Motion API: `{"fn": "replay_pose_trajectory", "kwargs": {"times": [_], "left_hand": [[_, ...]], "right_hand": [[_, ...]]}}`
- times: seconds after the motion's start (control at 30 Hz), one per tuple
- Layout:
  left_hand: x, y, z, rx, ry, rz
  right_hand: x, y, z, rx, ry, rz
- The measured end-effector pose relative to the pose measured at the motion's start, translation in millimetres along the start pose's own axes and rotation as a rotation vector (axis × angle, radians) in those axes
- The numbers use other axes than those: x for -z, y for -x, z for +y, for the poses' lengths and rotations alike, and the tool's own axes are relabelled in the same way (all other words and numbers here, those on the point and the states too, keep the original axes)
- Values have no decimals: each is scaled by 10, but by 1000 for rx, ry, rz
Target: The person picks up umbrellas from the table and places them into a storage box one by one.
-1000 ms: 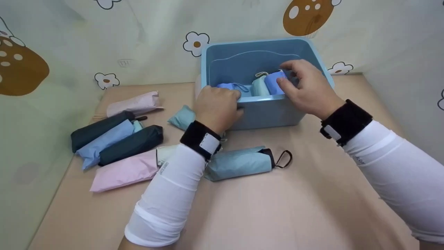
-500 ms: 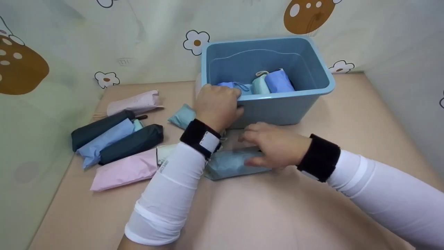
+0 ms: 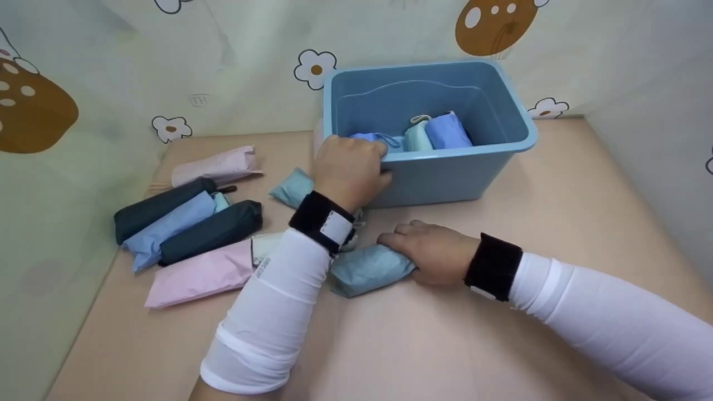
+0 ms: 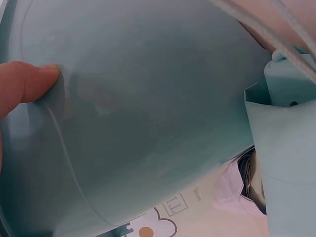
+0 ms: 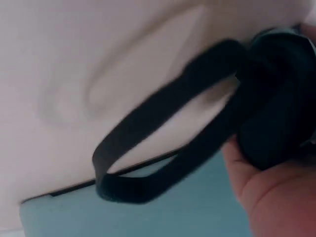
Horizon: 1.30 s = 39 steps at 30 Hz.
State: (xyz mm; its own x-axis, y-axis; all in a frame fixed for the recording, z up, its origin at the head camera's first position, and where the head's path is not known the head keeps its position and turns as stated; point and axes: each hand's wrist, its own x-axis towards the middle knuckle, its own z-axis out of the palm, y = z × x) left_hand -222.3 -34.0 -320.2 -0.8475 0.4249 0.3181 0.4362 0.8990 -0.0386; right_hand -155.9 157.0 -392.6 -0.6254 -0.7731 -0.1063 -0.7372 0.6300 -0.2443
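Note:
My left hand grips the near rim of a light blue plastic bin, left of its middle. In the left wrist view its thumb lies against the bin wall. On the table below the bin, my right hand is curled round the right end of a teal folding umbrella in its sleeve. Close up in the right wrist view are the umbrella's black end and wrist strap, beside the palm. Inside the bin lie a blue umbrella, a mint one and a partly hidden blue one.
Several sleeved umbrellas lie at left on the table: pale pink, dark green, light blue and pink. Another teal one is partly behind my left hand. A patterned sheet hangs behind.
My right hand has come out of the bin, moved down and left, and taken hold of the teal umbrella, whose near end is tilted slightly. My left hand stays on the rim.

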Motion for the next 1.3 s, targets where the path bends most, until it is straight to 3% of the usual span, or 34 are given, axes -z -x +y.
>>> {"fn": "replay_pose_trajectory", "kwargs": {"times": [0.23, 0.4, 0.47, 0.57, 0.67, 0.83, 0.93, 1.07, 1.3], "left_hand": [[6, -3, 3, 6, 4, -17], [6, -5, -5, -4, -2, -25], [0, -7, -11, -12, -6, 1], [-21, 11, -17, -1, 21, 61], [-41, 32, -13, -5, 26, 111], [-36, 36, 12, -9, -4, 61], [-29, 29, 21, 0, 1, 24], [-32, 28, 36, 0, 4, 8], [-5, 36, 26, 5, -5, 2]], "right_hand": [[355, 96, 40, 54, -42, 31], [781, 207, 149, 66, -242, 92], [956, 260, 213, 49, -341, 121], [1196, 319, 314, -14, -459, 207], [1393, 313, 413, -132, -531, 318], [1543, 165, 617, -379, -548, 430], [1540, 38, 759, -521, -508, 416], [1503, -112, 887, -668, -453, 300], [1530, -235, 916, -759, -420, 58]]}}
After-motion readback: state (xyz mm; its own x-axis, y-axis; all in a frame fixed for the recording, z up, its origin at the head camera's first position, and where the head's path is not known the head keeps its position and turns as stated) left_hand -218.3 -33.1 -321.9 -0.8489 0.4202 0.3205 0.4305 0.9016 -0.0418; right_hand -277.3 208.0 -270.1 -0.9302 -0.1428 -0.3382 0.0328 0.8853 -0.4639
